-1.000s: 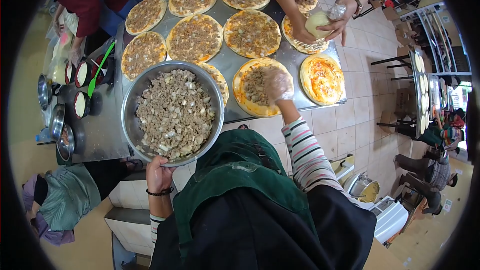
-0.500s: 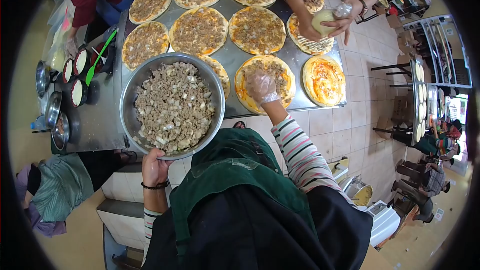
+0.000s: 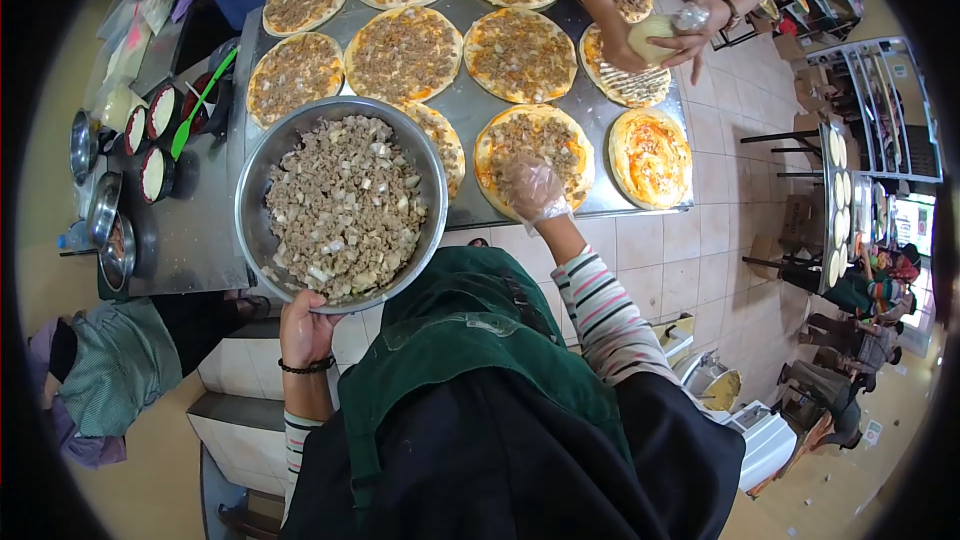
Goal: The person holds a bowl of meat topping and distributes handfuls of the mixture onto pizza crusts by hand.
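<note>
My left hand [image 3: 305, 332] grips the near rim of a large metal bowl [image 3: 440, 202], fingers closed on it. The bowl holds crumbly cooked ground meat with pale diced pieces [image 3: 345, 200]. My right hand [image 3: 535, 188], in a clear plastic glove, is over the near part of a pizza [image 3: 505, 130] topped with the same meat and orange sauce. Its fingers point down and are mostly hidden by the back of the hand. To the right lies a pizza with only sauce and pale streaks [image 3: 650, 160]. The bowl partly covers another topped pizza [image 3: 437, 145].
Several meat-topped pizzas [image 3: 403, 55] fill the metal table [image 3: 590, 202]. Across it, another person's hands [image 3: 685, 35] hold a bag of pale sauce over a striped pizza [image 3: 630, 85]. On the left are dark tubs [image 3: 157, 175], a green spatula [image 3: 195, 115] and metal bowls [image 3: 104, 208].
My right hand has shifted slightly toward me and right over the pizza. The bowl stays in my left hand. At upper left, another person's arm has drawn back from the tubs.
</note>
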{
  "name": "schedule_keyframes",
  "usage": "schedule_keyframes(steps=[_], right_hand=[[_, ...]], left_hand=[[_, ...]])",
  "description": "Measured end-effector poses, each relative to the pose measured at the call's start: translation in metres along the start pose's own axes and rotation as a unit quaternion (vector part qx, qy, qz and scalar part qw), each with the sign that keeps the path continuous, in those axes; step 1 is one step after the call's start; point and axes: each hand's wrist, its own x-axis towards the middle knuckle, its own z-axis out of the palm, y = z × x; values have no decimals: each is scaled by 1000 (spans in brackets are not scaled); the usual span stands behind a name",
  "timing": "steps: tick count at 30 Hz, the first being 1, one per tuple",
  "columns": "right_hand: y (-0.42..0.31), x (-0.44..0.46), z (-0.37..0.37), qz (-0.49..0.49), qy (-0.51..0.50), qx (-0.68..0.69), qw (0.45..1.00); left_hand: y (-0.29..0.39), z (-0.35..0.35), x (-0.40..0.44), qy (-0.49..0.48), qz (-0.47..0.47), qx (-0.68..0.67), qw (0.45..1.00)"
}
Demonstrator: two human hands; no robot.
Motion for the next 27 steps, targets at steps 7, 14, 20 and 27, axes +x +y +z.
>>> schedule_keyframes(steps=[7, 14, 20, 27], right_hand=[[14, 27, 8, -72, -51, -215, 973], [6, 47, -13, 54, -96, -168, 980], [19, 78, -14, 116, -141, -189, 965], [54, 91, -14, 118, -112, -178, 970]], left_hand=[[4, 0, -3, 0, 8, 7, 1000], [7, -11, -2, 2, -6, 15, 1000], [8, -10, -1, 8, 9, 3, 1000], [13, -14, -1, -2, 1, 19, 1000]])
